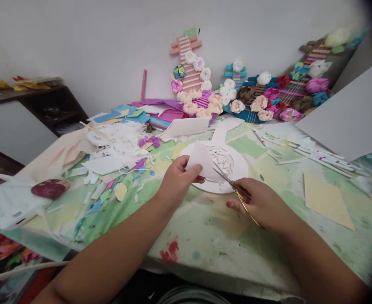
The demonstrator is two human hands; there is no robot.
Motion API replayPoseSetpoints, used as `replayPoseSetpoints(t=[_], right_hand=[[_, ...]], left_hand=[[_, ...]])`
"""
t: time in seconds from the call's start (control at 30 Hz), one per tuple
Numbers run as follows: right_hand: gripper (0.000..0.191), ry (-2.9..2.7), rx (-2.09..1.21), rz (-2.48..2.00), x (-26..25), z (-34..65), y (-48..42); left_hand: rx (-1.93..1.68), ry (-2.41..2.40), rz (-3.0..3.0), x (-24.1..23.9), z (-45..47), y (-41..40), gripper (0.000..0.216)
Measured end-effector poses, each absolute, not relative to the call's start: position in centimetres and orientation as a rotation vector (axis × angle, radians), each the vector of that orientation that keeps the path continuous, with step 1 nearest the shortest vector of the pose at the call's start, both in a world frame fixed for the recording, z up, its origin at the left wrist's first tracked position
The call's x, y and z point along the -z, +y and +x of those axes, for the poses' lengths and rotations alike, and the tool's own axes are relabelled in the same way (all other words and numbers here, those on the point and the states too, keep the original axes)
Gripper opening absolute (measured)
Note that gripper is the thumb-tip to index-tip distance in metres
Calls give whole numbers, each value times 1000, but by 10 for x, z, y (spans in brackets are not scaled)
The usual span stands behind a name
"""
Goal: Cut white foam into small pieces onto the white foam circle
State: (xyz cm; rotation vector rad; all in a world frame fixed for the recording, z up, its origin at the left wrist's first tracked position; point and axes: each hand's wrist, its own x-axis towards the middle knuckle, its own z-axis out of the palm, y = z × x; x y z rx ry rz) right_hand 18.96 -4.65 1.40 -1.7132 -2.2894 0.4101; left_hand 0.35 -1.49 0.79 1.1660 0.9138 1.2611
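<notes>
My left hand (180,179) pinches a folded-looking piece of white paper (205,162) between thumb and fingers. In my right hand (262,202) is a pair of gold-handled scissors (241,193), its blades pointing up and left toward the paper's right edge. Whether the blades touch the paper I cannot tell. Beneath both hands lies a round white paper shape (241,162) with a neck-like strip (219,136) at its far side. Small white paper bits (224,160) fill its middle, partly hidden by the held paper.
White string (116,141) and coloured scraps (120,192) cover the table's left. A phone-like white object (14,207) and a maroon oval item (50,188) sit far left. Paper-flower guitar shapes (192,76) lean on the wall. Rolled paper sticks (325,158) and a yellow sheet (327,200) lie right.
</notes>
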Motion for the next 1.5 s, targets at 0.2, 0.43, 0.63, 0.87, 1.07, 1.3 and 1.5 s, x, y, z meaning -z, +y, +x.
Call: replayPoseSetpoints(t=[0.2,0.43,0.63,0.87,1.07,1.3,1.5], right_hand=[[29,-2332,-493,-1615,-12,191,-47],[25,-2343,-537,-1514,-11,196,-46],[27,-2363,-565,-1501,-11,194,-49],[28,-2341,-553,-1512,-13,193,-50],[31,-2375,-526,-1560,-12,192,-49],[36,-2422,-433,-1622,-12,193,-49],[36,-2436,-515,-1628,-12,191,-49]], left_hand=[[-1276,889,1093,-12,2,-14,20],[-1283,859,1133,-13,-1,-14,16],[-1272,842,1154,-12,-1,-15,17],[-1287,855,1151,-12,2,-16,17],[-1250,860,1169,-10,3,-16,20],[-1211,837,1157,-10,1,-15,18],[-1202,844,1170,-9,1,-15,19]])
